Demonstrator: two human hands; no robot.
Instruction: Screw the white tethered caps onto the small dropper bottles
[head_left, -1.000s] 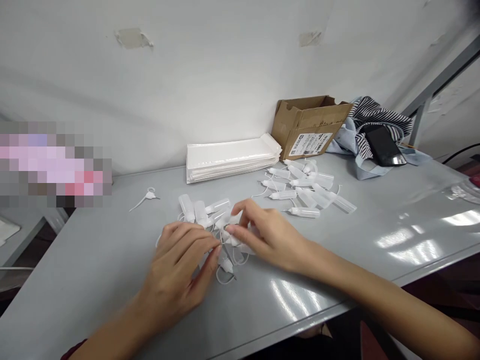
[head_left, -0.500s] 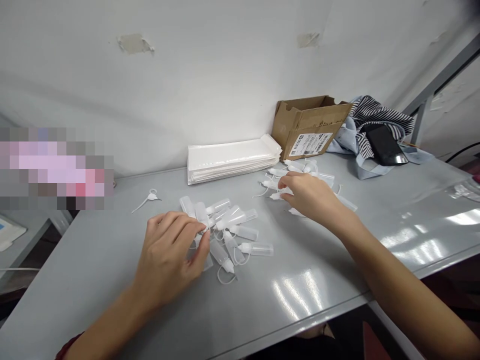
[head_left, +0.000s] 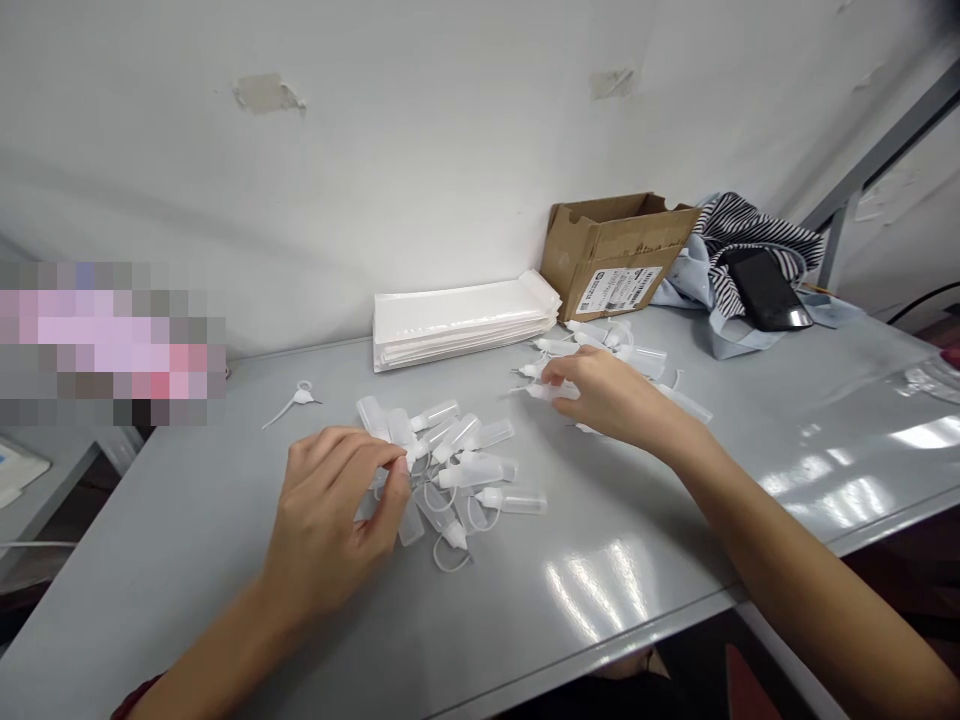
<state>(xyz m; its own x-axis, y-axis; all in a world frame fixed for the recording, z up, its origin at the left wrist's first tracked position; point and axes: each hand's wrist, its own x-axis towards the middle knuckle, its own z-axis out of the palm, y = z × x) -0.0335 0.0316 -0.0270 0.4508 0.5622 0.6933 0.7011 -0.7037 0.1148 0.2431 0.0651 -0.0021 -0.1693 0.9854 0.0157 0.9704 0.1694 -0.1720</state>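
Clear plastic needle-tip bottles (head_left: 514, 500) with white caps and looped stopper straps lie in a loose pile at the middle of the table. At the pile's left side, my left hand (head_left: 341, 490) pinches with thumb and forefinger at the white cap end of one bottle; its fingers partly cover the spot. Farther right, my right hand (head_left: 604, 395) is closed around a bottle (head_left: 541, 391) whose needle points left. More bottles (head_left: 641, 360) of the second group lie behind and under that hand, partly hidden. One loose white cap (head_left: 302, 396) with needle and strap sits apart at the left.
A stack of white padded envelopes (head_left: 465, 320) rests against the wall. Beside it stands an open cardboard box (head_left: 619, 255). Striped and blue cloth (head_left: 757, 225) with a black phone (head_left: 769, 290) on it lies at the back right. Clear plastic (head_left: 926, 385) is at the right edge.
My right hand and the bottle in it have shifted slightly left. A bottle now lies across the right part of the middle pile. My left hand has drawn back a little, still pinching.
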